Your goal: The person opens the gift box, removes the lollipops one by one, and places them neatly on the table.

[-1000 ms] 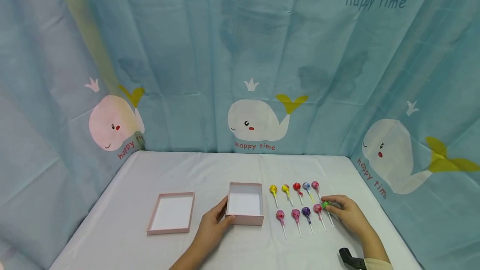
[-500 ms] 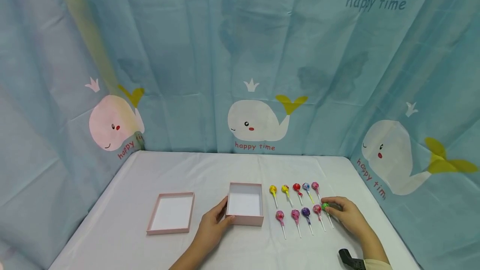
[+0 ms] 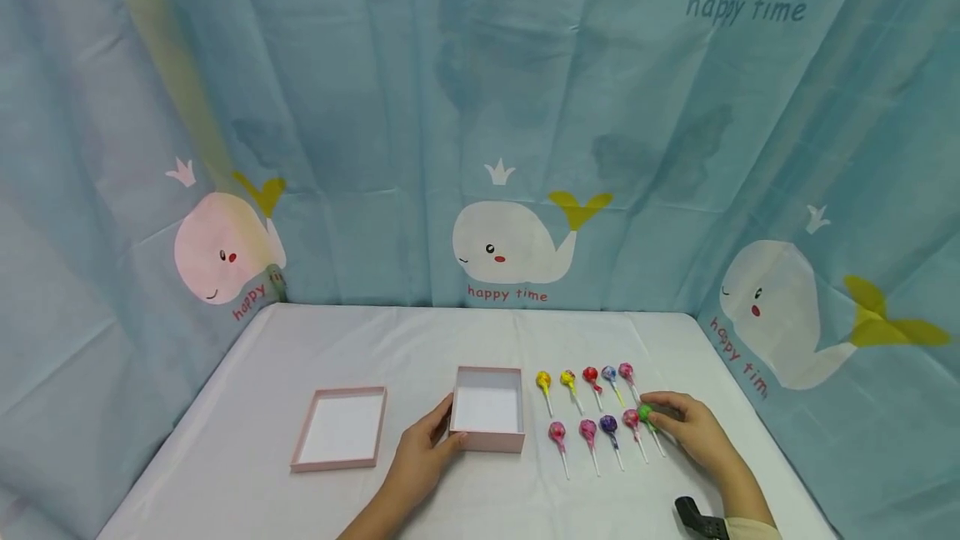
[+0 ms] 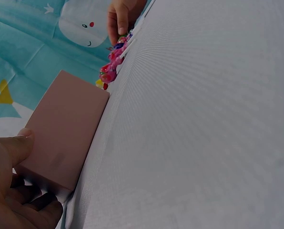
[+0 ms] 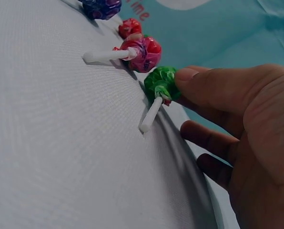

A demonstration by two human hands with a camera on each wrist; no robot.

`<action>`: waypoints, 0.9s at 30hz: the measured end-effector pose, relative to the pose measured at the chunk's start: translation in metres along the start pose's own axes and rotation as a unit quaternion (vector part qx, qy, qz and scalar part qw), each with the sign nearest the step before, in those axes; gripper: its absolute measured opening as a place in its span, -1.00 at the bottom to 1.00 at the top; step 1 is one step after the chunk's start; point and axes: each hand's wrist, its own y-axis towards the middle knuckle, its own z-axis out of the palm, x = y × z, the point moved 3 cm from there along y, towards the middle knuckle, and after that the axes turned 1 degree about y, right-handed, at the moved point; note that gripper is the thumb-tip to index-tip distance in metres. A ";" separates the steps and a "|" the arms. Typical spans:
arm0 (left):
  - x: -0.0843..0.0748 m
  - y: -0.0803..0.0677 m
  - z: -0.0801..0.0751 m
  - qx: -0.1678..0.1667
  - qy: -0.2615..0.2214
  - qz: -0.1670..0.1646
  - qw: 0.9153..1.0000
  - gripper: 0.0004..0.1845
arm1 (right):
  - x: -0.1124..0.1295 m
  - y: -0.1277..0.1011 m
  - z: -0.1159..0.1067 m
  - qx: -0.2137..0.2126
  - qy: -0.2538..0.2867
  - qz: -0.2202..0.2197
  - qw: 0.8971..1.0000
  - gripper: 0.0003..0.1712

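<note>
A pink box (image 3: 487,441) with a white inside stands uncovered in the middle of the table. My left hand (image 3: 425,454) holds it by its left side, thumb on the front wall; in the left wrist view the fingers curl at the box's corner. On the right, two rows of wrapped lollipops lie with their sticks toward me. My right hand (image 3: 693,427) pinches the head of a green lollipop (image 5: 162,83) at the right end of the front row. Its white stick points down to the cloth. A pink-and-red lollipop (image 5: 144,53) lies right beside it.
The shallow pink lid (image 3: 341,429) lies inside up, left of the box. Yellow (image 3: 543,380), red (image 3: 591,375) and other lollipops form the back row; a purple one (image 3: 608,424) is in front. A blue whale-print curtain (image 3: 405,148) hangs behind the white-covered table (image 3: 420,340).
</note>
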 end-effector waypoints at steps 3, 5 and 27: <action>0.001 0.000 -0.001 -0.003 0.000 -0.003 1.000 -0.12 | -0.001 0.000 0.001 -0.003 0.002 -0.002 1.000 -0.64; 0.001 -0.001 -0.001 -0.004 0.000 -0.004 1.000 -0.12 | -0.001 0.000 0.001 -0.005 -0.002 -0.005 1.000 -0.65; -0.002 0.001 -0.001 0.002 -0.003 -0.004 1.000 -0.14 | 0.008 -0.003 -0.014 -0.066 -0.025 -0.038 0.997 -0.66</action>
